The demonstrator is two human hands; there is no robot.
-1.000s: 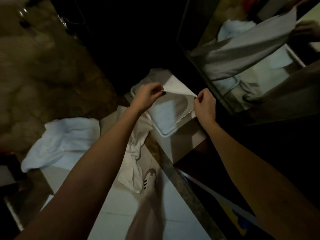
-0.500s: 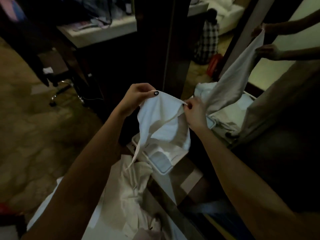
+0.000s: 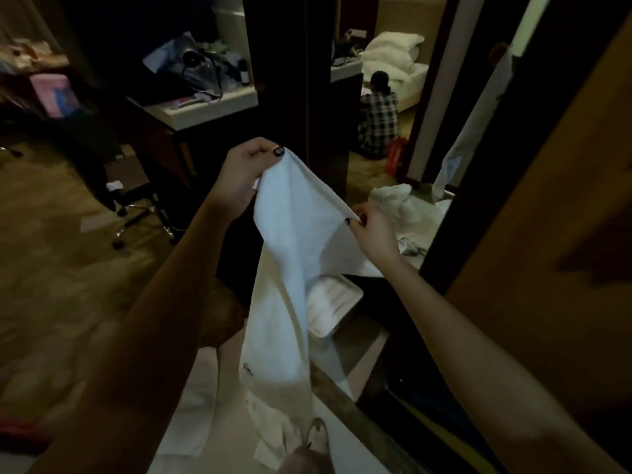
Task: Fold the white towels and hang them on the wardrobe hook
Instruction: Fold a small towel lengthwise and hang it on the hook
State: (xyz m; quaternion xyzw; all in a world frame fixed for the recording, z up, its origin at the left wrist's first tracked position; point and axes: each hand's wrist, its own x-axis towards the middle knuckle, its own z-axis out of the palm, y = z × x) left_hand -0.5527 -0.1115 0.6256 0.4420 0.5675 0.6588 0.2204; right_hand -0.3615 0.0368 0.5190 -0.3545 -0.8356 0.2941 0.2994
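Fingers [image 3: 270,152] on hanging towel [image 3: 301,234], tray [image 3: 338,302] behind.

Shows two bare forearms, uncovered all the way back to the frame edge, entering from 7 o'clock and 4 o'clock and ending in left hand [image 3: 244,176] and right hand [image 3: 374,230]. Wears dark, near-black nail polish, with a small pale speckled pattern on left thumbnail [image 3: 278,151] at 2 o'clock of that hand, and plain on the one right nail [image 3: 347,220] in sight, at 9 o'clock of that hand. Wears a pale shoe [image 3: 318,436] at 6 o'clock of the frame, blurred, with what looks like a pale trouser leg [image 3: 301,460] just below it.
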